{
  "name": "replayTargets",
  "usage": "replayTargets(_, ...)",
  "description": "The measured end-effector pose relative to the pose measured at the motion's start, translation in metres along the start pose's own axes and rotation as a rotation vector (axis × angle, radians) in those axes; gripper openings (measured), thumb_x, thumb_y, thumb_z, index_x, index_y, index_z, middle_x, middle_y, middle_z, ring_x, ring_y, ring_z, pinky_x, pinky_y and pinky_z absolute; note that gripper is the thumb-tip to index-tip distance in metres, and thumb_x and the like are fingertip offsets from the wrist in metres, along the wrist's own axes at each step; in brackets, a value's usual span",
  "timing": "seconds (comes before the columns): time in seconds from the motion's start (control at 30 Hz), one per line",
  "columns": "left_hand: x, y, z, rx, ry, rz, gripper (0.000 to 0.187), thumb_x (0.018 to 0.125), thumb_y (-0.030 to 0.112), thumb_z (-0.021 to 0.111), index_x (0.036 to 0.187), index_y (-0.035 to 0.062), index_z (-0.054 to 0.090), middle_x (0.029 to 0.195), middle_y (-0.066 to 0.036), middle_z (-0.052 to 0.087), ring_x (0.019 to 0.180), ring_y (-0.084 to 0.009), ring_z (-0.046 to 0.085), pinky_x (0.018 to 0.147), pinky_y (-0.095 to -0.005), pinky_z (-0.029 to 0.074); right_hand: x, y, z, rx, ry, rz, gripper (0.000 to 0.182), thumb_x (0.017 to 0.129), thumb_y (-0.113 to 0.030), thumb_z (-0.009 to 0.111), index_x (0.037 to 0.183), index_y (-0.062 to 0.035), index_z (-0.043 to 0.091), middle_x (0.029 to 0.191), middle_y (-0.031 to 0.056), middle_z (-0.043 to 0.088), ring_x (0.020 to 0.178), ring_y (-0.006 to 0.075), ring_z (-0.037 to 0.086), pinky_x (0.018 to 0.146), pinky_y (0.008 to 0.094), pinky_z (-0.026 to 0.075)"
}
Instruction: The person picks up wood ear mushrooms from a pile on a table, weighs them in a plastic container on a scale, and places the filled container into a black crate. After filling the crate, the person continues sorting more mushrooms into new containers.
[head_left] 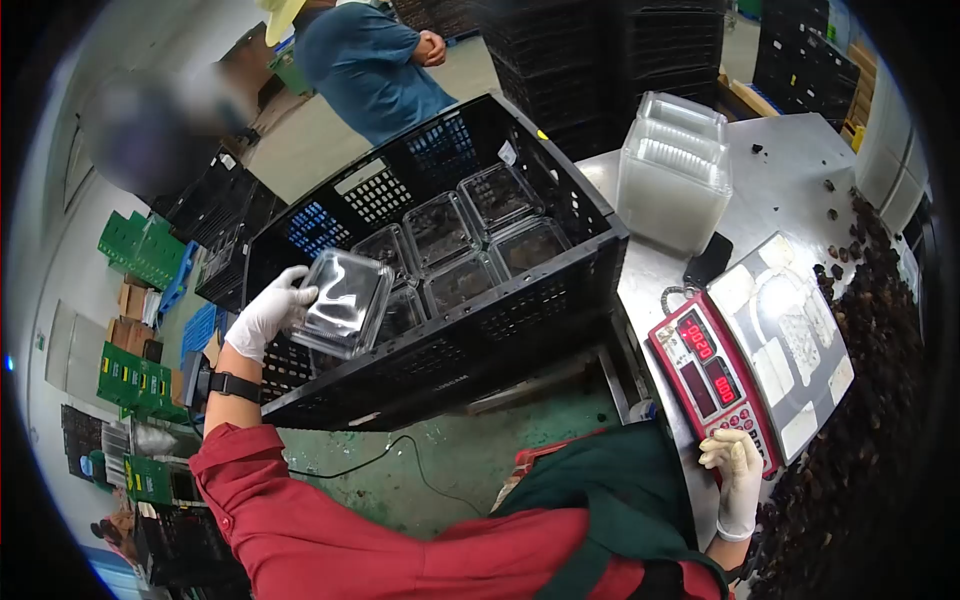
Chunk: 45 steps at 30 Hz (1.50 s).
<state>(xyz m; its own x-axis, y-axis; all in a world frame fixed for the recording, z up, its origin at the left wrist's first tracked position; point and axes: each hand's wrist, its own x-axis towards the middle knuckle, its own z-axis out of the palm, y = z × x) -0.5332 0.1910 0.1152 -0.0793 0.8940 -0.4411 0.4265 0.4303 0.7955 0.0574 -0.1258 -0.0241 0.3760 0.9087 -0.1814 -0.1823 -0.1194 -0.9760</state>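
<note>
The left hand (pixel 272 310) grips a box (pixel 345 300) over the crate (pixel 540 320)'s left end; the right hand (pixel 738 480), half-curled, empty, is at the scale (pixel 705 370)'s near corner.

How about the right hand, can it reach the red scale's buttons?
Probably yes: the gloved right hand is close by the buttons, seems to hold nothing, and nothing appears to stand between them.

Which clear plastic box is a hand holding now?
The clear box gripped by the left hand; no hand touches the other boxes in the black crate or the clear stack on the metal table.
</note>
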Motion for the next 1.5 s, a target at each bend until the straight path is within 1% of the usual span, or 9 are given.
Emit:
replayTargets(0.37,0.108,0.024,0.071,-0.260,-0.198,0.057,0.025,0.100,0.027,0.056,0.115,0.0075,0.055,0.105,-0.006,0.064,0.094,-0.0280,0.061,0.082,-0.0489,0.052,0.000,-0.020,0.009,-0.097,-0.063,0.068,0.021,0.099,-0.011,0.056,0.113,0.0042,0.062,0.096,0.0108,0.071,0.084,0.0133,0.065,0.080,0.0254,0.050)
replayTargets(0.53,0.162,0.078,0.192,-0.067,-0.135,0.007,0.052,0.102,0.032,0.050,0.142,0.0019,0.036,0.145,-0.026,0.044,0.123,-0.0453,0.054,0.103,-0.0592,0.044,-0.027,-0.014,0.006,-0.071,0.076,0.091,0.019,0.096,-0.004,0.059,0.111,0.0058,0.063,0.094,0.0103,0.071,0.083,0.0144,0.066,0.079,0.0276,0.054)
replayTargets(0.63,0.222,0.070,0.205,-0.023,-0.544,0.009,0.038,0.097,0.025,0.056,0.128,0.0034,0.054,0.128,-0.019,0.059,0.114,-0.0366,0.058,0.093,-0.0527,0.049,-0.048,-0.006,-0.003,-0.082,0.182,0.125,0.018,0.095,-0.005,0.060,0.110,0.0043,0.064,0.093,0.0106,0.071,0.081,0.0138,0.066,0.076,0.0276,0.054)
replayTargets(0.7,0.263,0.066,0.194,0.590,-0.732,0.234,0.037,0.090,0.022,0.062,0.124,0.0057,0.062,0.116,-0.012,0.065,0.103,-0.0309,0.062,0.088,-0.0495,0.051,-0.056,0.001,-0.004,-0.038,0.223,0.149,0.018,0.094,-0.005,0.062,0.109,0.0030,0.066,0.091,0.0113,0.072,0.079,0.0129,0.067,0.074,0.0274,0.054)
replayTargets(0.73,0.168,0.108,0.226,0.633,-0.249,0.122,0.037,0.087,0.023,0.064,0.118,0.0033,0.065,0.109,-0.012,0.068,0.095,-0.0290,0.063,0.088,-0.0434,0.052,-0.061,0.005,-0.006,-0.051,0.262,0.194,0.017,0.094,-0.003,0.058,0.108,0.0045,0.064,0.090,0.0116,0.071,0.078,0.0141,0.066,0.073,0.0269,0.054)
replayTargets(0.83,0.161,0.141,0.231,1.058,0.121,0.471,0.065,0.084,0.030,0.065,0.136,-0.0038,0.049,0.126,-0.027,0.061,0.122,-0.0377,0.057,0.102,-0.0425,0.047,-0.072,0.015,-0.005,-0.069,0.272,0.188,0.016,0.093,0.000,0.055,0.106,0.0054,0.062,0.089,0.0115,0.071,0.077,0.0149,0.066,0.072,0.0261,0.054)
replayTargets(1.07,0.079,0.249,0.340,0.496,0.229,1.702,0.033,0.083,0.011,0.061,0.115,0.0040,0.063,0.112,-0.019,0.065,0.109,-0.0382,0.059,0.096,-0.0446,0.049,-0.069,0.021,0.005,-0.195,0.114,0.107,0.015,0.095,-0.005,0.059,0.108,-0.0009,0.066,0.087,0.0051,0.069,0.079,0.0112,0.062,0.073,0.0250,0.049)
replayTargets(1.23,0.066,0.231,0.431,0.761,-0.405,1.625,0.032,0.095,0.031,0.055,0.113,0.0056,0.063,0.110,-0.021,0.065,0.105,-0.0401,0.060,0.094,-0.0481,0.048,-0.062,0.039,0.000,-0.318,0.153,0.040,0.015,0.093,-0.006,0.062,0.107,-0.0032,0.067,0.086,0.0048,0.070,0.075,0.0114,0.063,0.071,0.0264,0.051)
replayTargets(1.5,0.086,0.230,0.455,1.083,-0.338,1.515,0.019,0.091,0.020,0.058,0.103,0.0087,0.068,0.098,-0.016,0.070,0.094,-0.0360,0.067,0.084,-0.0457,0.053,-0.077,0.048,-0.005,-0.338,0.248,0.020,0.015,0.094,-0.007,0.063,0.108,-0.0020,0.067,0.087,0.0048,0.070,0.080,0.0126,0.065,0.075,0.0271,0.052)
